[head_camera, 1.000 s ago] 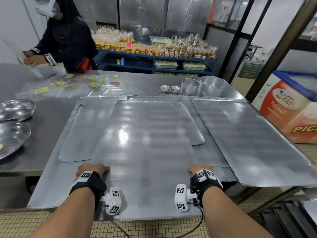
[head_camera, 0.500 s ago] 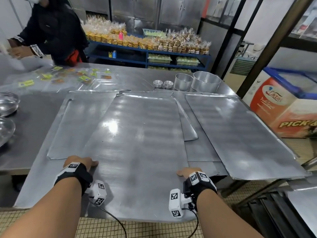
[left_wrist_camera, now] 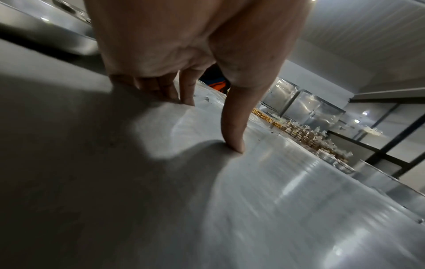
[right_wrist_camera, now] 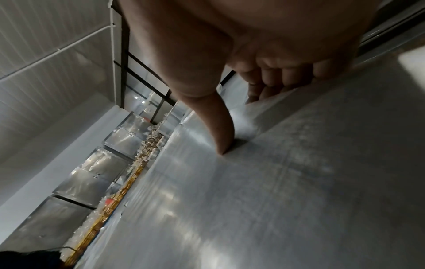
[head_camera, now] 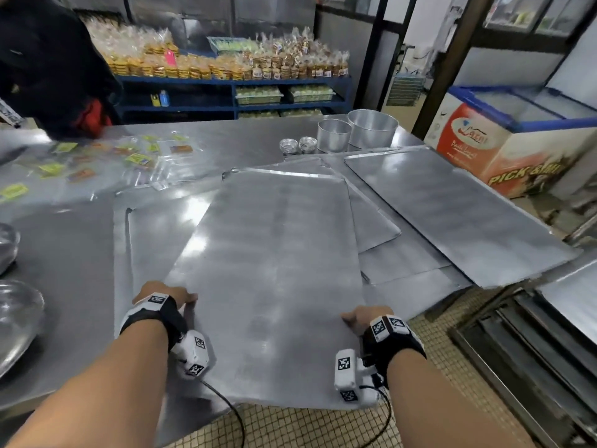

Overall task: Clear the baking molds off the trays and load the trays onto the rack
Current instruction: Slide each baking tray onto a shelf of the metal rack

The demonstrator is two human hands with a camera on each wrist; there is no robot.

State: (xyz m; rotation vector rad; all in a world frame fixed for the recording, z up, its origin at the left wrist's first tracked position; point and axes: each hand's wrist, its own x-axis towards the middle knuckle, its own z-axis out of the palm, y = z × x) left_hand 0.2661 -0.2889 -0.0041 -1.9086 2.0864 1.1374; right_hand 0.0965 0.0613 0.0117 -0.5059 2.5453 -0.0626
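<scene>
A large flat metal tray (head_camera: 274, 270) lies on top of other trays on the steel table. My left hand (head_camera: 168, 297) grips its left edge near the front, thumb on top (left_wrist_camera: 232, 127) and fingers curled under the edge. My right hand (head_camera: 361, 318) grips the right edge the same way, thumb (right_wrist_camera: 218, 127) pressed on the tray's top. The tray's near end juts over the table's front edge. Round baking molds (head_camera: 371, 127) and small tins (head_camera: 298, 145) stand at the table's back. Another tray (head_camera: 452, 211) lies to the right.
A rack with slide rails (head_camera: 533, 350) stands low at the right. Metal bowls (head_camera: 16, 318) sit at the left edge. Label packets (head_camera: 97, 160) cover the far left of the table, beside a person in black (head_camera: 48, 59). A chest freezer (head_camera: 517, 140) stands at the right.
Both hands have pulled the top tray toward me and swung its near end rightward, so it lies skewed over the trays below. The view has turned right.
</scene>
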